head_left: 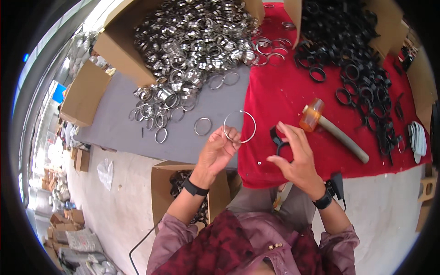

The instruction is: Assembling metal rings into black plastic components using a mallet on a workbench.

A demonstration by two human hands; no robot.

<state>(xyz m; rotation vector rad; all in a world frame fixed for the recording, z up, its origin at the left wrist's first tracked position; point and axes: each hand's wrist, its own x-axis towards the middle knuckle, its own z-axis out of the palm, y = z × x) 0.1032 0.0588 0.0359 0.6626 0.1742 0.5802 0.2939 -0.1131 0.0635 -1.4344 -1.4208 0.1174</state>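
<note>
A thin silver metal ring (254, 123) stands up from my left hand (216, 153), pinched at its lower left between thumb and fingers. My right hand (297, 158) is curved around a black ring (275, 136), with the thumb below it and the fingers above. Part of that black ring is hidden behind the fingers. Both hands are over the near part of the table, the right one above the red cloth (270, 101). Just left of the held silver ring, a loose silver ring (203, 126) lies on the grey surface (121, 123).
A heap of silver rings (197, 41) spills from a cardboard box at the back left. Black rings (353, 73) spread from another at the back right. On the red cloth lie a mallet (339, 133) and a white folded item (417, 142). An open carton (160, 188) stands below the table.
</note>
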